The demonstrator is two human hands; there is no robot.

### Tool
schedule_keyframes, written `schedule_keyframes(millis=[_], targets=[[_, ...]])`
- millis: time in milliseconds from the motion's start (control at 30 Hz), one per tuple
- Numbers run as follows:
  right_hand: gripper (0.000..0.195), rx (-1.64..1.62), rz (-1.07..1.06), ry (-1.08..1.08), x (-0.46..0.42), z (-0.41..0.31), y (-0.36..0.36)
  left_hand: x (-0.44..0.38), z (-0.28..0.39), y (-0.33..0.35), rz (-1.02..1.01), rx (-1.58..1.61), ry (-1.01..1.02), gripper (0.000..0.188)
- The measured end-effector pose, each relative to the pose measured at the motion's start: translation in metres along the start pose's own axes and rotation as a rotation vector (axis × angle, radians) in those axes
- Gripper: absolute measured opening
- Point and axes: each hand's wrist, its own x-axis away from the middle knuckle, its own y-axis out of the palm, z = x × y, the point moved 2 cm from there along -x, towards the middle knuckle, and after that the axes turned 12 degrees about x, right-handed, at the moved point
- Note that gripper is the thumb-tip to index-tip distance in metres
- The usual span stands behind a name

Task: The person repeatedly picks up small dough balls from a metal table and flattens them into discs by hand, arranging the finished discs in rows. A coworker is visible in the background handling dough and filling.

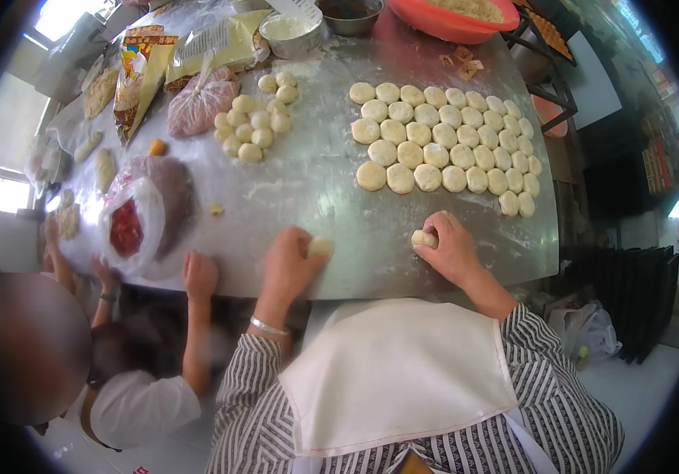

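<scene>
My left hand [289, 260] holds a pale piece of dough [320, 249], blurred by motion, above the front of the metal table [339, 207]. Farther right, my right hand [449, 246] grips another small lump of dough [424, 239] between thumb and fingers, close to the tabletop. Beyond the right hand lie rows of flattened round dough cakes [436, 155], some dusted with flour. Up and to the left, a cluster of smooth dough balls [261, 121] rests on the metal, several of them touching.
A plastic bag with red filling [126, 228] stands at left, by a co-worker's fist [200, 275]. Behind are a tied bag of pinkish filling [203, 101], printed packets [138, 83], a flour bowl [290, 35], a dark bowl [350, 21] and a red basin [452, 23].
</scene>
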Motion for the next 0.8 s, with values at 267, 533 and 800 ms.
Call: schedule_keyframes(millis=[267,533,800], targets=[[0.044,0.075,0.127,-0.207,0.01,-0.001,-0.004,0.013,0.004,0.025,0.005,0.219,0.232,0.028],[0.058,0.41,0.301,-0.109,-0.038,-0.011,0.027,-0.016,0.03,0.081,0.158,-0.277,0.557,0.041],[0.063,0.43,0.218,-0.184,-0.037,-0.011,0.037,-0.024,0.031,0.092,0.135,-0.349,0.612,0.042]])
